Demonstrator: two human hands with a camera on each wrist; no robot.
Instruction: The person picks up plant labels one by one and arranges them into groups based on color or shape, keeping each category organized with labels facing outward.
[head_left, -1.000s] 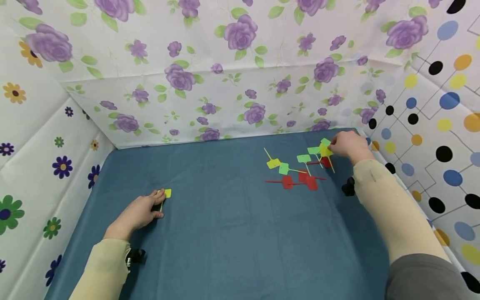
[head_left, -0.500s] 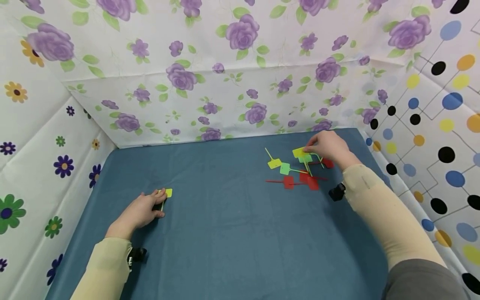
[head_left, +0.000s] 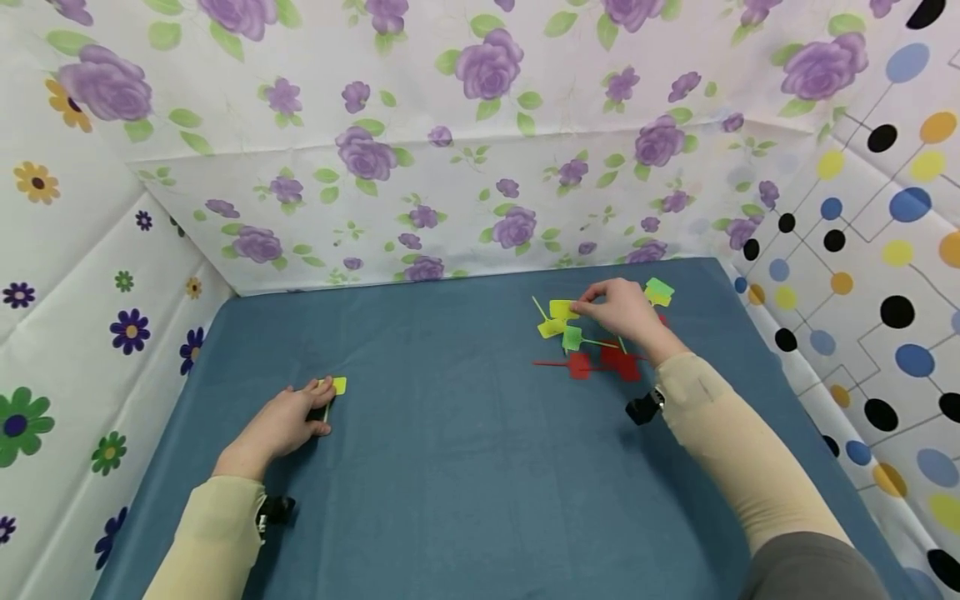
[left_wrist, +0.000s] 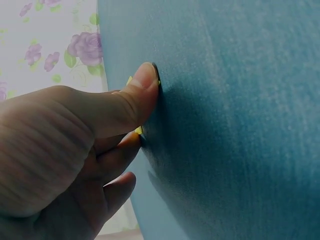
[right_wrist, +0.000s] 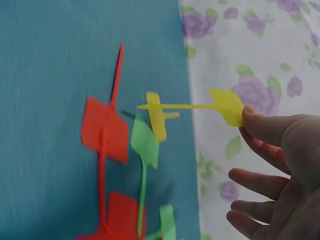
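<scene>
My left hand (head_left: 288, 421) rests at the left on a yellow plant label (head_left: 340, 386). Its fingertips lie over the label's head, and the thumb sits apart beside the stem. In the left wrist view the thumb hides most of that label, leaving small yellow bits (left_wrist: 138, 130) showing. Thumb and index finger of my right hand (head_left: 618, 308) pinch another yellow plant label (right_wrist: 227, 107) by its head, the stem pointing away. It is held over a yellow label (right_wrist: 156, 116) on the cloth. A green label (right_wrist: 145, 141) and red labels (right_wrist: 104, 131) lie close by.
A blue cloth (head_left: 450, 467) covers the work surface. More labels lie at the far right, including a green and yellow one (head_left: 658, 292) behind the right hand. Patterned sheets stand around: a floral back wall (head_left: 420, 100), a flowered left side and a dotted right side (head_left: 885, 275).
My right hand has moved left, carrying the yellow plant label from the far right of the pile to above the yellow one at its left end. The left hand has stayed in place.
</scene>
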